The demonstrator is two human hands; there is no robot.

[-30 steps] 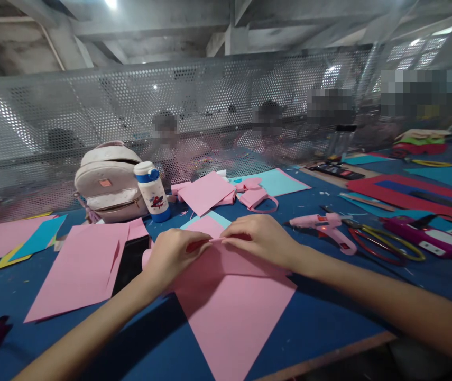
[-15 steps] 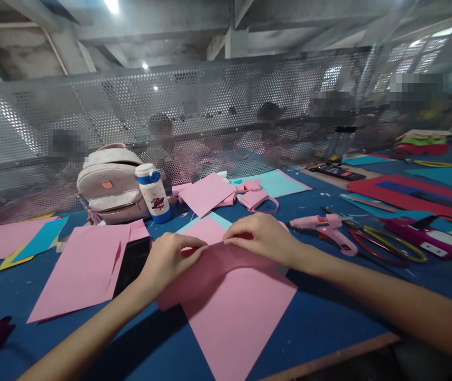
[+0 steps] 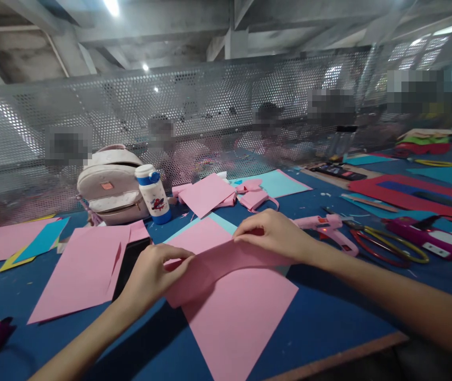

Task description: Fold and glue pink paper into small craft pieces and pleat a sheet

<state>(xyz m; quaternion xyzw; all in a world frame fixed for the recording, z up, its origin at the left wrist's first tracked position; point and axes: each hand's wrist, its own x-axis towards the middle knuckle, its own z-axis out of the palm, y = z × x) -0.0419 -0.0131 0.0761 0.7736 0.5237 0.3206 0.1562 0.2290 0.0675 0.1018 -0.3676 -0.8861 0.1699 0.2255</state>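
Observation:
A strip of pink paper [image 3: 218, 266] is held raised along its upper edge. My left hand [image 3: 156, 270] pinches that edge between thumb and fingers, left of the middle. Further right, my right hand [image 3: 271, 235] pinches the same edge, its fingers bent over the paper. Beneath the strip lies a larger pink sheet [image 3: 239, 323], one corner pointing toward me. A light blue sheet [image 3: 229, 226] shows partly from under the pink paper. Close to my left wrist lies a dark flat object [image 3: 130, 262], partly covered by a pink folded sheet [image 3: 79, 270].
A white backpack [image 3: 109, 185] and a bottle [image 3: 153, 196] stand at the back left. Right of my hand lie a pink glue gun [image 3: 334, 233], scissors [image 3: 384, 243] and a purple device [image 3: 427, 238]. A small pink paper bag [image 3: 255, 198] sits behind. A perforated metal screen [image 3: 210, 95] borders the table.
My hands have moved apart along the paper's edge, the left one leftward and the right one slightly rightward. The strip's edge between them is now more exposed.

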